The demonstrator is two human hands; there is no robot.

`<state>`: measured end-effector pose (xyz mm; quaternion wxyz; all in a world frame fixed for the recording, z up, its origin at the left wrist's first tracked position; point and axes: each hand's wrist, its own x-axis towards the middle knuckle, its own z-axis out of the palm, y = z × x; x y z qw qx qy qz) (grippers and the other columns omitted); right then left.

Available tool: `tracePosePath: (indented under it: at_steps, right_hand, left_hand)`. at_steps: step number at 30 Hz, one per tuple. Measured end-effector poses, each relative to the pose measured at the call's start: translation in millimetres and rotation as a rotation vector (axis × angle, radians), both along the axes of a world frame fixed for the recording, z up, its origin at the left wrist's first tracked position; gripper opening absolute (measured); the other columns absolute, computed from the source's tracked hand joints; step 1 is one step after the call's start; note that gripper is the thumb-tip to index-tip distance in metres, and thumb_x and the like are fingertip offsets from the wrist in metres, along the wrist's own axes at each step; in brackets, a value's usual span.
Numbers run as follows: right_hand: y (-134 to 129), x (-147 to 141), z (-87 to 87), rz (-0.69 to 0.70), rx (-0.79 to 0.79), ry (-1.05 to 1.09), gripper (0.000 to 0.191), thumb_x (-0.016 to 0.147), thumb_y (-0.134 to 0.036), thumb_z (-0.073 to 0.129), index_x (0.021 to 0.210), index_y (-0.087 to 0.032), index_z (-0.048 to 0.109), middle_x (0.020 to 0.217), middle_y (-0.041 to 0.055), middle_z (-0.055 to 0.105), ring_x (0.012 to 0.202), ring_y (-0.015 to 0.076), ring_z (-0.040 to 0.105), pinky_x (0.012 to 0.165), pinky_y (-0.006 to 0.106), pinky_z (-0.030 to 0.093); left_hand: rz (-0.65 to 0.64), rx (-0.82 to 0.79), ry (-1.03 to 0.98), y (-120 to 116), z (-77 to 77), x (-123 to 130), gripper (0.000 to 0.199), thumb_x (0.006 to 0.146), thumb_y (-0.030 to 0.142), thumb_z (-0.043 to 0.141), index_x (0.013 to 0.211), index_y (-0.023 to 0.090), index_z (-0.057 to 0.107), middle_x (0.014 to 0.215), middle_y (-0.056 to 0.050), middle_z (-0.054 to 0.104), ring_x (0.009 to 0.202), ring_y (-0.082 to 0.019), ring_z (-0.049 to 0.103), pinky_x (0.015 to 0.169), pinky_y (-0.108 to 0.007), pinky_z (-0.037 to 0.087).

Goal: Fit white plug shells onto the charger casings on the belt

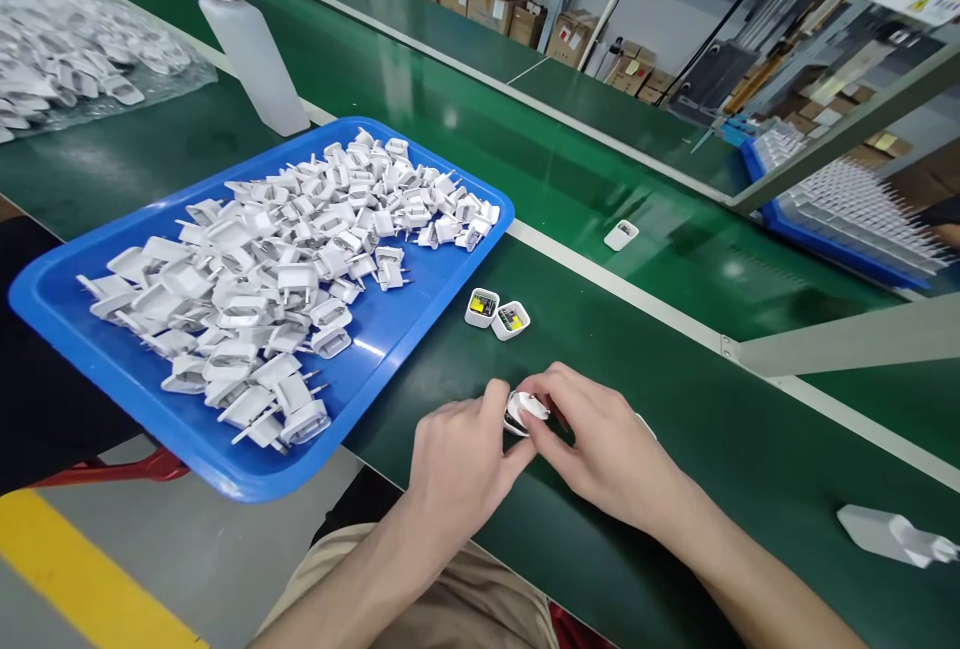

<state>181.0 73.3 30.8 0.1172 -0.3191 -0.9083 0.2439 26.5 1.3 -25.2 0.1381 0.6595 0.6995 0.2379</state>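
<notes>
My left hand [461, 449] is closed around a small white charger housing [513, 423] above the green bench. Against its open end, the fingers of my right hand [600, 434] pinch a white plug cover [534, 406]. Fingers partly hide both pieces, so I cannot tell how far they are joined. Just beyond my hands stand two open charger housings, one [481, 307] touching the other [512, 320], with yellow and black parts inside. A blue tray [420, 369] to the left holds many loose white plug covers [300, 276].
A white bottle [255, 59] stands behind the tray, beside a plastic bag of white parts [75, 49]. One white housing [621, 235] lies on the green belt [562, 179]. At the right lies a white charger with pins [892, 535]. A metal post [855, 334] rises nearby.
</notes>
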Motion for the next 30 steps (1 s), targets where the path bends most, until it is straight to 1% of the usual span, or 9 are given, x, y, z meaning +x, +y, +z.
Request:
tracePosePath:
  at_steps: [2, 4, 5, 7, 16, 22, 25, 28, 30]
  right_hand:
    - [2.3, 1.8, 3.1, 0.031, -0.032, 0.022, 0.013, 0.107, -0.021, 0.044, 0.106, -0.022, 0.057, 0.091, 0.0036, 0.061, 0.079, 0.0174, 0.058, 0.066, 0.03, 0.045]
    - [4.7, 4.0, 6.1, 0.078, -0.043, 0.021, 0.015, 0.108, -0.021, 0.043, 0.109, -0.021, 0.058, 0.092, 0.0042, 0.062, 0.08, 0.0178, 0.058, 0.068, 0.031, 0.046]
    - [5.6, 5.0, 7.3, 0.1, -0.033, 0.005, 0.015, 0.108, -0.021, 0.043, 0.11, -0.021, 0.058, 0.093, 0.0047, 0.062, 0.08, 0.0181, 0.057, 0.07, 0.032, 0.046]
    - [6.7, 6.4, 9.0, 0.133, 0.002, -0.04, 0.016, 0.108, -0.02, 0.042, 0.111, -0.02, 0.059, 0.094, 0.0056, 0.063, 0.081, 0.0187, 0.057, 0.071, 0.033, 0.047]
    - [8.5, 8.8, 6.6, 0.232, 0.132, -0.049, 0.018, 0.105, -0.011, 0.044, 0.116, -0.016, 0.058, 0.093, 0.0065, 0.064, 0.076, 0.0181, 0.053, 0.069, 0.034, 0.042]
    - [11.5, 7.7, 6.1, 0.205, 0.124, -0.079, 0.017, 0.106, -0.014, 0.044, 0.115, -0.017, 0.058, 0.092, 0.0065, 0.064, 0.077, 0.0187, 0.057, 0.068, 0.034, 0.04]
    - [11.0, 8.4, 8.2, 0.215, 0.109, -0.075, 0.018, 0.105, -0.011, 0.045, 0.116, -0.016, 0.058, 0.091, 0.0063, 0.064, 0.074, 0.0182, 0.054, 0.066, 0.034, 0.037]
    - [9.7, 10.4, 9.8, 0.244, 0.113, -0.07, 0.021, 0.102, -0.006, 0.047, 0.117, -0.015, 0.058, 0.092, 0.0065, 0.065, 0.073, 0.0176, 0.051, 0.065, 0.034, 0.033]
    - [9.7, 11.0, 9.7, 0.243, 0.118, -0.077, 0.022, 0.101, -0.005, 0.048, 0.118, -0.015, 0.058, 0.093, 0.0065, 0.065, 0.073, 0.0173, 0.051, 0.065, 0.034, 0.032]
  left_hand:
    - [-0.098, -0.012, -0.079, -1.0, 1.0, -5.2, 0.022, 0.093, 0.034, 0.066, 0.111, 0.024, 0.058, 0.066, 0.007, 0.066, 0.057, -0.018, 0.064, 0.054, -0.029, 0.031]
    - [-0.151, 0.003, -0.147, -2.2, 0.5, -9.6, 0.015, 0.096, 0.034, 0.064, 0.107, 0.025, 0.058, 0.068, 0.007, 0.067, 0.06, -0.017, 0.064, 0.056, -0.028, 0.033]
    - [-0.151, 0.015, -0.17, -2.7, -0.2, -10.9, 0.012, 0.095, 0.033, 0.066, 0.1, 0.025, 0.058, 0.068, 0.007, 0.067, 0.06, -0.016, 0.064, 0.056, -0.029, 0.033]
    - [-0.126, 0.036, -0.199, -2.8, -2.2, -11.8, 0.016, 0.092, 0.032, 0.071, 0.094, 0.024, 0.058, 0.067, 0.008, 0.066, 0.059, -0.015, 0.063, 0.056, -0.029, 0.033]
    - [-0.124, 0.136, -0.231, -0.3, -9.5, -11.4, 0.024, 0.089, 0.035, 0.077, 0.101, 0.023, 0.06, 0.067, 0.008, 0.065, 0.057, -0.016, 0.061, 0.054, -0.03, 0.035]
    - [-0.126, 0.164, -0.223, -0.3, -11.9, -10.9, 0.029, 0.086, 0.032, 0.081, 0.103, 0.023, 0.06, 0.068, 0.007, 0.066, 0.057, -0.017, 0.062, 0.053, -0.03, 0.036]
    - [-0.12, 0.179, -0.24, -0.1, -13.1, -10.4, 0.025, 0.089, 0.033, 0.077, 0.104, 0.022, 0.06, 0.066, 0.007, 0.065, 0.055, -0.017, 0.061, 0.053, -0.031, 0.035]
    - [-0.111, 0.179, -0.254, 0.6, -13.1, -10.2, 0.014, 0.097, 0.031, 0.066, 0.107, 0.022, 0.06, 0.069, 0.005, 0.066, 0.058, -0.017, 0.062, 0.056, -0.031, 0.039]
    - [-0.112, 0.172, -0.261, 1.3, -12.2, -10.2, 0.011, 0.101, 0.031, 0.059, 0.107, 0.022, 0.06, 0.069, 0.005, 0.066, 0.059, -0.017, 0.062, 0.058, -0.031, 0.04]
